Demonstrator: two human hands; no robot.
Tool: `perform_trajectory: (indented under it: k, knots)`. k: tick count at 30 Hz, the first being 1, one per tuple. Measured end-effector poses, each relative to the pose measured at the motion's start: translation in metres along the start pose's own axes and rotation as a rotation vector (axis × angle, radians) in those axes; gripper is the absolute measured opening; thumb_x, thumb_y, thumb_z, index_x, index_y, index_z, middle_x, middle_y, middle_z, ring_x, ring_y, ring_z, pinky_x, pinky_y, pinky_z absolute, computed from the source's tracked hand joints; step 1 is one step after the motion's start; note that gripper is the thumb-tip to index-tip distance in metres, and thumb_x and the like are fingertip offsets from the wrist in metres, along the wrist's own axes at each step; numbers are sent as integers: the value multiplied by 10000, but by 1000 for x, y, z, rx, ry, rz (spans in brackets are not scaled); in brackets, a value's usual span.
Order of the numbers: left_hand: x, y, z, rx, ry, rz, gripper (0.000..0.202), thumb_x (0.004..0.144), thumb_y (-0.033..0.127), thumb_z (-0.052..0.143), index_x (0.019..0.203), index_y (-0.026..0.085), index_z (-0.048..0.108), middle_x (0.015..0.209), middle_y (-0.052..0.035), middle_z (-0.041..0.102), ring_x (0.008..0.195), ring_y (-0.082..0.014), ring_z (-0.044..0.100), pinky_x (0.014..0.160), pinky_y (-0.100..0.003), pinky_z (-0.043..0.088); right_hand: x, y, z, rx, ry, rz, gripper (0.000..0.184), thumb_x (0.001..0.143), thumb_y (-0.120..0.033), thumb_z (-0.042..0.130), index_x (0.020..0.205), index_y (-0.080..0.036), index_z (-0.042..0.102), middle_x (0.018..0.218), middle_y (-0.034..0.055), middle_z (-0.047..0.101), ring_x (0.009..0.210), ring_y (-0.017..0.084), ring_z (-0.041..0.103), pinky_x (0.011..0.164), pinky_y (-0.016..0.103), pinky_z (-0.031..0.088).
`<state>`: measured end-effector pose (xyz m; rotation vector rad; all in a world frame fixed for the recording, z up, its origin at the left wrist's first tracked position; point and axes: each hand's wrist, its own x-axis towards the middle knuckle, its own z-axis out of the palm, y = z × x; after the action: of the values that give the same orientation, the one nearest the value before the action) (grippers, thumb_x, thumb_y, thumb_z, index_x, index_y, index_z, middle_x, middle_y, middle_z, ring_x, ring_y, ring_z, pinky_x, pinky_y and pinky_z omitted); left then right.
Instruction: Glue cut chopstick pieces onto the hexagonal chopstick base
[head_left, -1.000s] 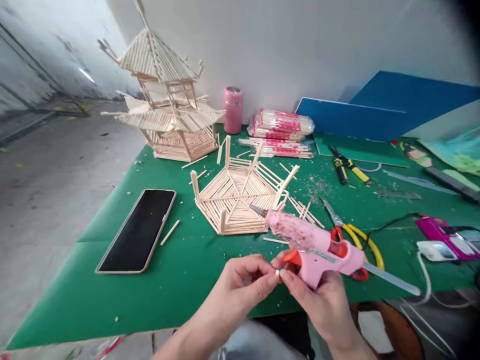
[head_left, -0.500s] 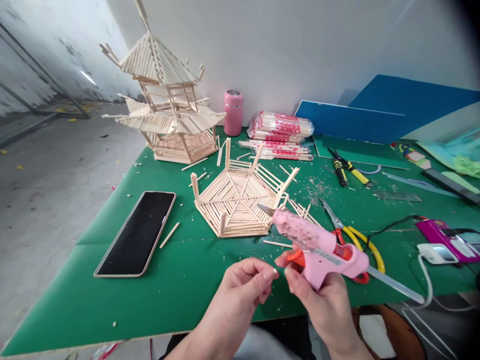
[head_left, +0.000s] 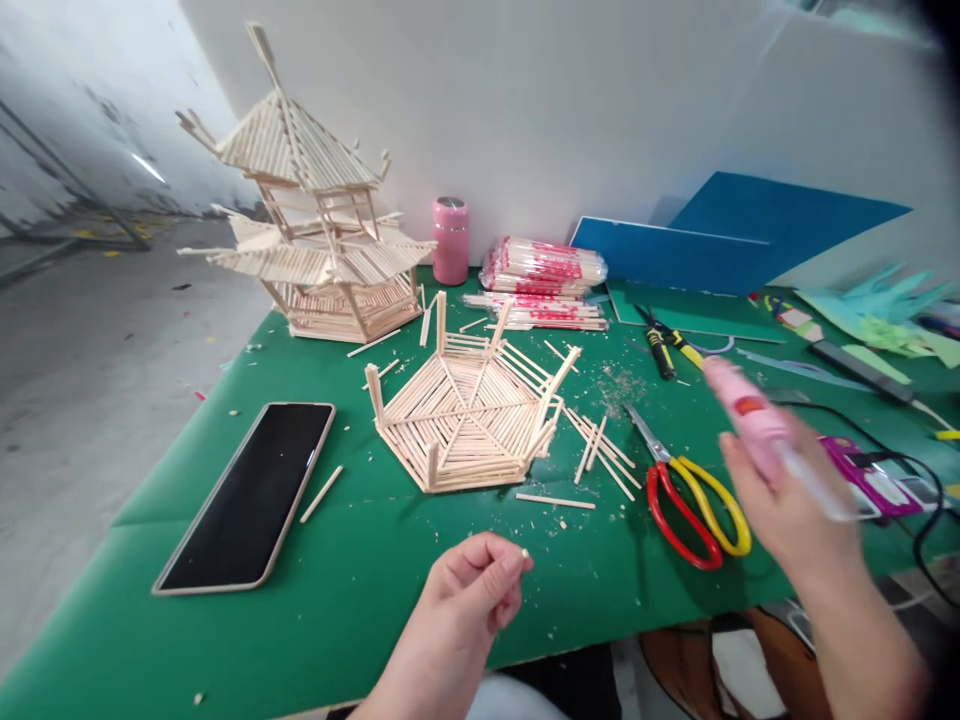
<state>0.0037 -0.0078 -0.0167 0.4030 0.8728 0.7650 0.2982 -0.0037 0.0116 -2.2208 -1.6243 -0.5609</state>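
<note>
Near the front of the table, my left hand (head_left: 476, 590) is closed in a pinch on a small wooden stick (head_left: 526, 553); only its pale tip shows. My right hand (head_left: 795, 500) grips a pink glue gun (head_left: 750, 415), blurred by motion, over the right side of the table. A clear glue stick (head_left: 817, 485) pokes out of the gun's rear. Beyond my left hand sits a hexagonal stick base (head_left: 465, 420) with upright posts and some railings. Loose sticks (head_left: 604, 450) lie to its right, and a single stick (head_left: 555, 501) lies in front.
Scissors (head_left: 686, 500) with red and yellow handles lie between my hands. A phone (head_left: 251, 495) lies at left. Behind stand a stick pagoda (head_left: 322, 220), a pink flask (head_left: 450, 240) and bagged sticks (head_left: 544, 270). Pliers (head_left: 664, 345) and a purple device (head_left: 874, 480) are at right.
My right hand has swung the glue gun away to the right and slightly up, uncovering the scissors and loose sticks. My left hand keeps its pinch. The view has shifted slightly.
</note>
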Motion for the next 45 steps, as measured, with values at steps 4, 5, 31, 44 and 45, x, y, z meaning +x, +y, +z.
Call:
perform_trajectory:
  k: [4,5,31,44,45]
  knots:
    - [-2,1,0,11,21,-5,231,606,308,729,578,128,587,466,42,426,464,-56,312,482,-209,200,0,-10,31,-69,-183,-122,446,830,-319,407,1237,-137,397,1079,148,540,781,253,589,602,338,458]
    - [-2,1,-1,13,25,-2,233,605,310,729,576,129,585,467,42,426,464,-57,312,482,-210,201,1,-13,37,-82,-210,-152,453,820,-292,418,1245,-139,392,1092,148,530,810,261,582,619,348,458]
    - [1,6,2,0,-12,-2,259,591,331,739,581,129,578,458,47,422,450,-53,309,475,-218,175,-76,14,28,117,-294,80,303,804,-359,418,1004,-154,517,954,107,578,845,229,586,694,328,482]
    - [-10,4,-5,1,16,11,224,637,300,711,597,132,568,488,42,436,474,-57,306,496,-214,197,-24,27,32,66,-572,84,342,588,-300,542,901,-164,559,746,66,642,576,213,612,483,275,421]
    - [-10,5,-5,1,19,14,227,635,306,712,602,132,570,493,41,437,479,-58,308,499,-213,205,-23,30,28,83,-558,82,323,586,-302,545,881,-174,571,729,56,643,571,206,611,485,269,419]
